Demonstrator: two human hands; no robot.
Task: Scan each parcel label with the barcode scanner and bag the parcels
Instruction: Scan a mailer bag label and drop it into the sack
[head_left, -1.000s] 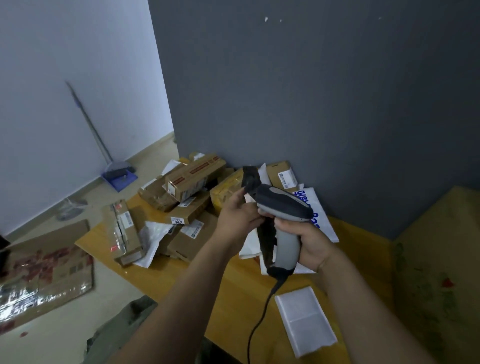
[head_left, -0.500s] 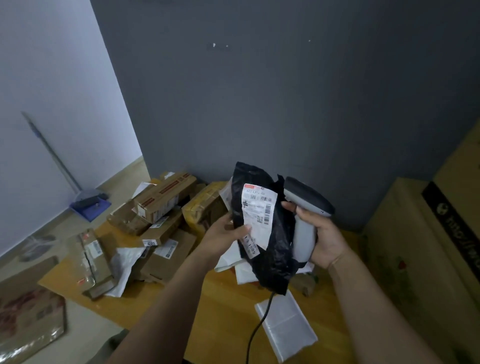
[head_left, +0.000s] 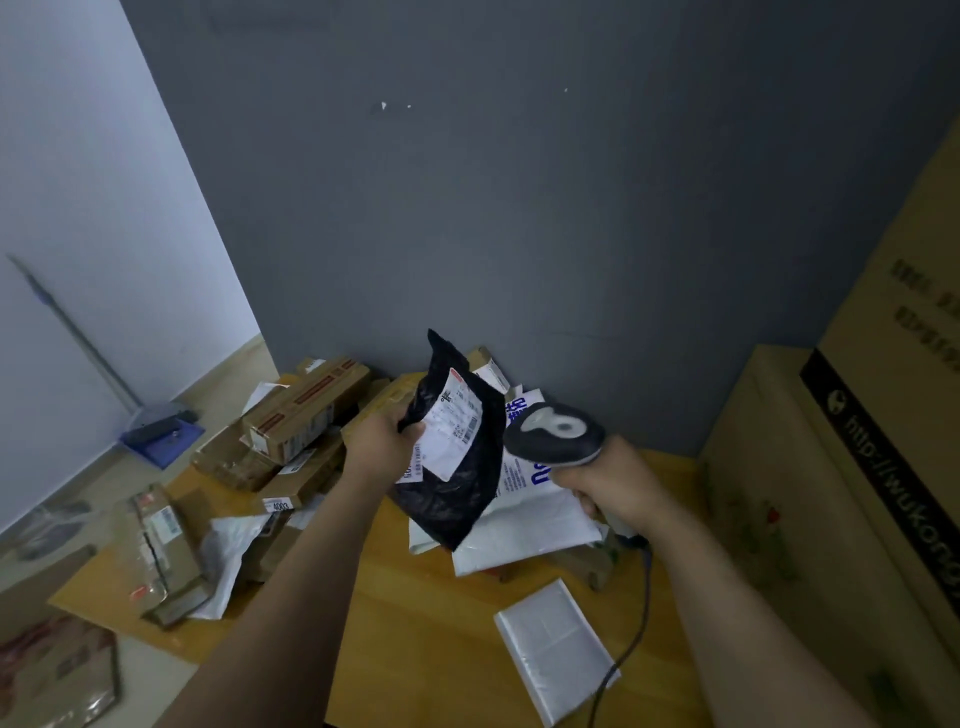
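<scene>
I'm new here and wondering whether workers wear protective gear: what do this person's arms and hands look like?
No gear shows. The left hand and right hand are ungloved, with no ring that I can make out. The left forearm and right forearm are bare as far as the picture's lower edge: no sleeve, watch or wristband in view.

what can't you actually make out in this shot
Head view: print on the label of the black parcel is blurred, too small to read.
Head view: scanner trigger, hidden by the right hand.
Head view: far end of the cable, cut off by the bottom edge.
</scene>
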